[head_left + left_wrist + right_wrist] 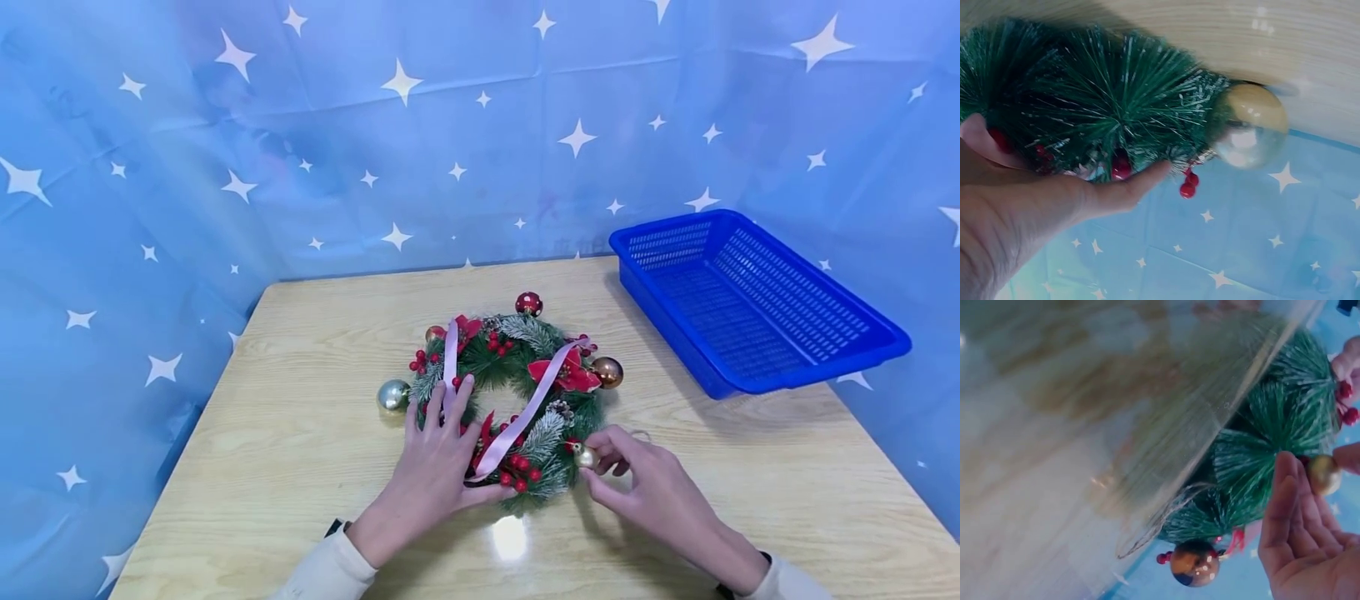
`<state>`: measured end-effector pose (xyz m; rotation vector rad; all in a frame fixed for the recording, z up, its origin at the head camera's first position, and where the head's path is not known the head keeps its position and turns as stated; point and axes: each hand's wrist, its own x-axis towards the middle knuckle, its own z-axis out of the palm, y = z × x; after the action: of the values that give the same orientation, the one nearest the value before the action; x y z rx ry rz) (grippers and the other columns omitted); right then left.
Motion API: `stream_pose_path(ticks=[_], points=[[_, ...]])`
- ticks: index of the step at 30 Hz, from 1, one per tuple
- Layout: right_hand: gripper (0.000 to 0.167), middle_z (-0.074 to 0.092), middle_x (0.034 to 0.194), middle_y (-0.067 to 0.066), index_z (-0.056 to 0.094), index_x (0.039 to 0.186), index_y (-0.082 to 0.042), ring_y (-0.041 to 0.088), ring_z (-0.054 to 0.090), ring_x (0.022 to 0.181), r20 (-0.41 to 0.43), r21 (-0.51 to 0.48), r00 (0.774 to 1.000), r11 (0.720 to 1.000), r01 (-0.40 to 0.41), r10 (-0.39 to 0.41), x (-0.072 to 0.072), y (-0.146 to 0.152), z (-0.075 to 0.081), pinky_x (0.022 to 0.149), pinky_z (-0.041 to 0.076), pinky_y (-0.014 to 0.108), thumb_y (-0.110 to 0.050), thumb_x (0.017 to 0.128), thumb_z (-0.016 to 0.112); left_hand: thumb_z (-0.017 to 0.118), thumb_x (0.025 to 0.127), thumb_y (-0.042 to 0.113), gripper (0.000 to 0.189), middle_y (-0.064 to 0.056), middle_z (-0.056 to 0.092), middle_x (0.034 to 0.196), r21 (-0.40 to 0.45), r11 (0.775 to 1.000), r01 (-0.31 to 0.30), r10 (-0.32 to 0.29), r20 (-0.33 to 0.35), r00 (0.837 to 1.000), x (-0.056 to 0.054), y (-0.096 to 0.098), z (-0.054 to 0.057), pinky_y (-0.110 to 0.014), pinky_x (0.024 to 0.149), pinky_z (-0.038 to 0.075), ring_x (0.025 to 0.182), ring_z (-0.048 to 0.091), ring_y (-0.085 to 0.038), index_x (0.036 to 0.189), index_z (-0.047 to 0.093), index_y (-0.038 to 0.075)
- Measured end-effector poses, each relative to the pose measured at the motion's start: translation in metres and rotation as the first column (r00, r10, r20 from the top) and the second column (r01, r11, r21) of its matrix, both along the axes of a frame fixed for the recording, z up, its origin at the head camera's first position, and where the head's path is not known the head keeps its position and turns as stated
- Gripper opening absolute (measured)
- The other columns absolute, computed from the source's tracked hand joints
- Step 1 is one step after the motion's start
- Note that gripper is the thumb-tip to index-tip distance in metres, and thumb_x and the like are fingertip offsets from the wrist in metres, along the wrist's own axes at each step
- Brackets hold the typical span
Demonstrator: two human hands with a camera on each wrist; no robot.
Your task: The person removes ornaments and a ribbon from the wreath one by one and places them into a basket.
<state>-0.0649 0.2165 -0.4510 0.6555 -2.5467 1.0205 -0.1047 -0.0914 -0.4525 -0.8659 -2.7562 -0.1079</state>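
Note:
A green Christmas wreath (536,335) with red berries, poinsettias and frosted sprigs lies flat on the table. Across its left front my left hand (431,471) rests with fingers spread. At the wreath's right edge my right hand (648,479) pinches a small gold bauble (586,456) between thumb and fingers; the right wrist view shows this bauble (1325,475) close against the needles. A pink ribbon (528,412) drapes over the wreath. Around the rim sit a silver bauble (393,397), a copper one (607,372) and a dotted red one (528,303).
A blue plastic basket (667,337) stands at the table's back right, beyond the right hand. The light wood table (300,400) ends against a blue curtain (480,150) with white stars at the back and left.

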Motion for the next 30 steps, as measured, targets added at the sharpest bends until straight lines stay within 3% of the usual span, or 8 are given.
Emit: stream_pose_path(ticks=[8, 12, 18, 24, 30], points=[[0.04, 0.07, 0.09, -0.02, 0.069, 0.113, -0.02, -0.001, 0.067, 0.076, -0.059, -0.053, 0.998, 0.999, 0.003, -0.006, -0.005, 0.006, 0.004, 0.06, 0.055, 0.027, -0.002, 0.083, 0.088, 0.069, 0.083, 0.089, 0.094, -0.021, 0.019, 0.178, 0.015, 0.998, 0.068, -0.068, 0.018, 0.998, -0.003, -0.01, -0.001, -0.081, 0.112, 0.032, 0.155, 0.029, -0.056, 0.134, 0.075, 0.01], [0.041, 0.071, 0.091, -0.018, 0.07, 0.115, -0.017, 0.001, 0.067, 0.076, -0.059, -0.078, 0.998, 0.997, 0.003, -0.008, -0.007, 0.008, 0.006, 0.063, 0.056, 0.026, 0.0, 0.082, 0.089, 0.07, 0.084, 0.087, 0.096, -0.02, 0.017, 0.179, 0.029, 0.995, 0.094, -0.095, 0.06, 0.994, -0.005, -0.015, 0.001, -0.082, 0.112, 0.031, 0.157, 0.026, -0.055, 0.141, 0.073, 0.01], [0.042, 0.071, 0.092, -0.016, 0.07, 0.118, -0.014, 0.003, 0.068, 0.076, -0.017, -0.132, 1.0, 0.991, -0.004, 0.002, -0.007, 0.009, 0.011, 0.069, 0.057, 0.022, 0.004, 0.084, 0.088, 0.07, 0.085, 0.086, 0.087, -0.018, 0.012, 0.18, 0.015, 0.992, 0.125, -0.126, 0.11, 0.986, -0.008, -0.024, 0.005, -0.08, 0.117, 0.023, 0.16, 0.02, -0.051, 0.134, 0.075, 0.014], [0.042, 0.071, 0.093, -0.015, 0.072, 0.119, -0.014, 0.005, 0.068, 0.076, -0.002, -0.15, 1.0, 0.989, 0.017, -0.017, -0.008, 0.011, 0.016, 0.065, 0.057, 0.026, 0.003, 0.085, 0.088, 0.074, 0.085, 0.081, 0.082, -0.02, 0.014, 0.18, 0.027, 0.982, 0.185, -0.187, 0.092, 0.978, -0.01, -0.032, 0.005, -0.081, 0.116, 0.025, 0.16, 0.021, -0.051, 0.132, 0.075, 0.015], [0.039, 0.072, 0.093, -0.012, 0.072, 0.119, -0.009, 0.007, 0.067, 0.075, -0.017, -0.167, 1.0, 0.986, 0.021, -0.024, -0.015, 0.02, 0.02, 0.069, 0.057, 0.022, 0.006, 0.086, 0.087, 0.081, 0.083, 0.077, 0.076, -0.02, 0.015, 0.179, 0.043, 0.977, 0.21, -0.213, 0.08, 0.974, -0.013, -0.036, 0.005, -0.082, 0.114, 0.028, 0.159, 0.024, -0.051, 0.125, 0.074, 0.015]])
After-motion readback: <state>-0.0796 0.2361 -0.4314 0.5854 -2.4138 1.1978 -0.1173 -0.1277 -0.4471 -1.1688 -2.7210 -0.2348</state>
